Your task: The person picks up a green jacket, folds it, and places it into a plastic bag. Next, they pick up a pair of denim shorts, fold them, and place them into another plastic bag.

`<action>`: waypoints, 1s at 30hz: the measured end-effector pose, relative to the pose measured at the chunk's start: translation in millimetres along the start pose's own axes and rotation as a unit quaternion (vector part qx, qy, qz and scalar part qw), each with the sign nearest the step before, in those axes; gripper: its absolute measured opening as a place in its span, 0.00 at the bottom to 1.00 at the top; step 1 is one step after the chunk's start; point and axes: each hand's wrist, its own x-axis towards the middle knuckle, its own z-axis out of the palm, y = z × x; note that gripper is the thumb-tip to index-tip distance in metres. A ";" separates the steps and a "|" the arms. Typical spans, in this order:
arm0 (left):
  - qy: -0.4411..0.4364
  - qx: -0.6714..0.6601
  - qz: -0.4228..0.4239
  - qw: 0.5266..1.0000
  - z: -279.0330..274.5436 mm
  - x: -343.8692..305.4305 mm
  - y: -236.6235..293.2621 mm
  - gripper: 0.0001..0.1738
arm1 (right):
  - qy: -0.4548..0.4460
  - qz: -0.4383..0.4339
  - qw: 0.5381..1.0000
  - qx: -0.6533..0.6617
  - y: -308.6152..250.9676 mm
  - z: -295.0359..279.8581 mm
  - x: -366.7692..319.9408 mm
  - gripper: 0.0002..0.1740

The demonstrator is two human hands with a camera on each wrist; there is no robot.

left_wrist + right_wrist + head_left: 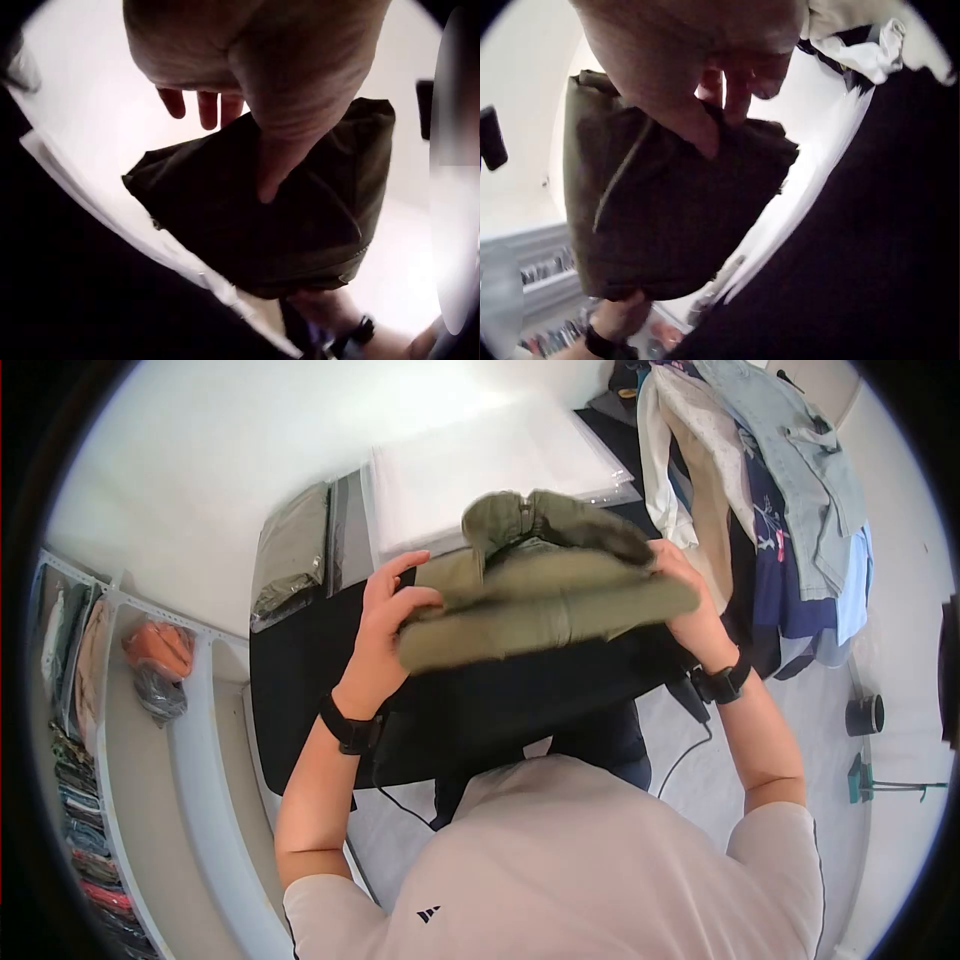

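Note:
A folded olive-green garment (545,622) with a raised collar is held up over the black table (310,705), slightly blurred in the head view. My left hand (378,630) grips its left end, and my right hand (697,610) grips the right end. In the left wrist view, the left thumb (277,165) lies along the near face of the dark garment (247,210), with fingers on the far side. The right wrist view has the right thumb (701,135) pressed on the garment (660,217), with fingertips behind its upper edge.
Clear plastic bags (490,465) lie stacked at the back of the table. Left of them is a bagged folded olive garment (297,545). Loose clothes (810,510) hang over the right side. White shelving (185,730) with packed clothes stands at the left.

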 end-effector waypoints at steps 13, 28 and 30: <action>-0.121 0.008 -0.033 0.992 25.8 -19.6 27.2 0.23 | 0.123 0.087 0.965 -0.216 -12.6 49.6 -27.2 0.10; -0.148 0.120 -0.031 0.981 72.5 -5.3 42.1 0.28 | -0.003 0.327 0.943 0.054 43.4 27.6 13.2 0.15; -0.130 0.109 -0.035 0.985 70.2 -6.9 39.7 0.24 | 0.037 0.270 0.954 0.129 35.4 31.3 8.4 0.17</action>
